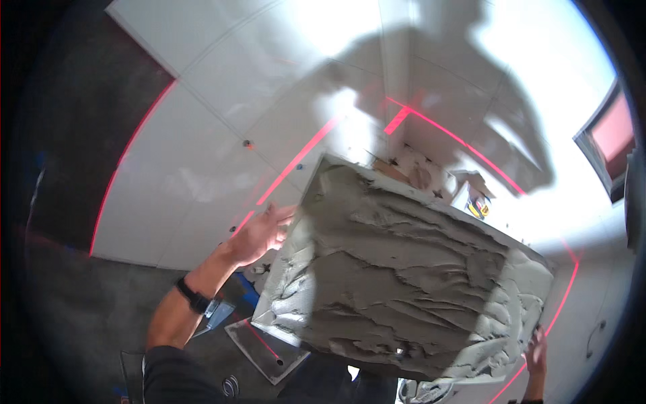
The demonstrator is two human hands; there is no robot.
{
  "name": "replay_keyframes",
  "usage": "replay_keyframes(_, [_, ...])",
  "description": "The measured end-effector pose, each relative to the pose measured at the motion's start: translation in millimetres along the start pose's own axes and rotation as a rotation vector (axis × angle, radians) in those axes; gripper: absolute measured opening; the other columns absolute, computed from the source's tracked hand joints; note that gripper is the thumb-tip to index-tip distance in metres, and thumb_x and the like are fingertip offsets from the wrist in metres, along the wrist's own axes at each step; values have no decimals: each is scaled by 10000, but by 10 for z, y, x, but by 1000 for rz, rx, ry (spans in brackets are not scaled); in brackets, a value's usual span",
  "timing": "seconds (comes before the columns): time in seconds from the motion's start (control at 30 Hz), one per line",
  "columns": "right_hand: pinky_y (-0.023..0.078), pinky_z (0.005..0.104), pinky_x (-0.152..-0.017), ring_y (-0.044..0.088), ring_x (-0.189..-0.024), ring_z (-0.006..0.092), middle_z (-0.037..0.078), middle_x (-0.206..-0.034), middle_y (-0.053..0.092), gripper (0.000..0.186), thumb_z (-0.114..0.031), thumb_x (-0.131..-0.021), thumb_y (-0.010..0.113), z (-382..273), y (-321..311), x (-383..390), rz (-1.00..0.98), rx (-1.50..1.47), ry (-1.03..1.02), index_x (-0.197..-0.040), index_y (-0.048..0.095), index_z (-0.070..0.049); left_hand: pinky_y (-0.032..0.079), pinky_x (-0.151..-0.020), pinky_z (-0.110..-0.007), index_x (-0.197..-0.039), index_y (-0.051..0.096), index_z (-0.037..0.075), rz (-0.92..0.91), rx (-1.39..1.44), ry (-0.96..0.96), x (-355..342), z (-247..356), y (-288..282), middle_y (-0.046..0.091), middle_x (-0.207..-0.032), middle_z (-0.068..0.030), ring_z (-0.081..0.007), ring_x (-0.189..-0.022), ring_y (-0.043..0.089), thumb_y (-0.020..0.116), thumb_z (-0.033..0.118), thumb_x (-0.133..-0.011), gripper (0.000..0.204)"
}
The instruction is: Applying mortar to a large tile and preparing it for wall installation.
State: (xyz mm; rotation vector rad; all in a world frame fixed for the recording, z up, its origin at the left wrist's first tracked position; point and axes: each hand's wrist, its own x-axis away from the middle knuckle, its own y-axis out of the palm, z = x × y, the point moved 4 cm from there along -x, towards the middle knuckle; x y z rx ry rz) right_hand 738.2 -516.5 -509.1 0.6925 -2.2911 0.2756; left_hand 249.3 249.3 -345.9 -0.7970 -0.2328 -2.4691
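Holding the large rectangular tile (404,269) between both hands, you have its back face turned up toward you, spread all over with rough grey mortar in uneven ridges. It hangs tilted in front of the white tiled wall (222,135), its near corner low and its far corner close to the inside corner of the room.

Your right hand (536,350) is nearest the lower edge of the view, with fingers pressed on the tile's lower right edge; only part of that hand shows, so you can see it touches the tile, but how tightly it closes you cannot tell. Your left hand (262,232) is farther up, fingers spread flat against the tile's left edge, supporting rather than clenching. A black wristband (194,296) sits on that forearm.

Below the tile, near your left forearm, a small flat grey tile offcut (266,350) lies on the dark grey floor (87,316), with a blue object (247,293) just beside it.

Farther off, red laser lines (296,161) cross the white wall, running in curves over the glossy tiles and meeting near the corner. Your shadow (471,101) falls on the wall beyond the tile. At the far right a dark-framed window opening (612,138) shows a reddish surface.
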Motion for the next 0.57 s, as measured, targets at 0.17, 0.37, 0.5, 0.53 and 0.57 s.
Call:
replay_keyframes(0.17, [528, 467, -885, 642, -1075, 292, 98, -1345, 622, 794, -710, -991, 374, 8, -335, -396, 46, 103, -241, -1515, 420, -115, 463, -1072, -452, -1563, 317, -8, -260, 272, 514, 467, 215, 5, 503, -1487, -190, -306, -1272, 596, 357, 671, -1021, 869])
replay_keyframes(0.37, [282, 508, -1134, 354, -1398, 301, 135, -1623, 311, 869, -690, -1003, 432, -517, 915, -17, 182, 147, -129, -1603, 262, -85, 460, -1069, -435, -1531, 353, -55, -601, 734, 898, 604, -59, -172, 522, -1449, -295, -354, -1244, 607, 426, 526, -1044, 762])
replay_keyframes(0.5, [213, 536, -1190, 255, -1487, 331, 161, -1634, 296, 860, -682, -1009, 421, -577, 639, -451, 47, 269, -260, -1609, 255, -89, 423, -1096, -410, -1500, 365, -109, -895, 759, 1290, 567, -420, -189, 538, -1443, -277, -324, -1272, 572, 500, 389, -1011, 711])
replay_keyframes(0.53, [199, 540, -1203, 206, -1527, 339, 168, -1646, 273, 852, -674, -1014, 417, -583, 642, -479, -5, 294, -298, -1613, 247, -93, 413, -1103, -403, -1492, 368, -122, -986, 751, 1366, 529, -406, -142, 542, -1441, -272, -316, -1279, 563, 519, 354, -1002, 700])
replay_keyframes(0.57, [171, 535, -1222, 181, -1538, 337, 164, -1665, 225, 808, -623, -1038, 421, -610, 682, -460, 20, 295, -248, -1620, 227, -98, 404, -1110, -397, -1484, 371, -136, -1074, 743, 1442, 520, -422, -84, 546, -1440, -267, -309, -1286, 555, 538, 320, -994, 690])
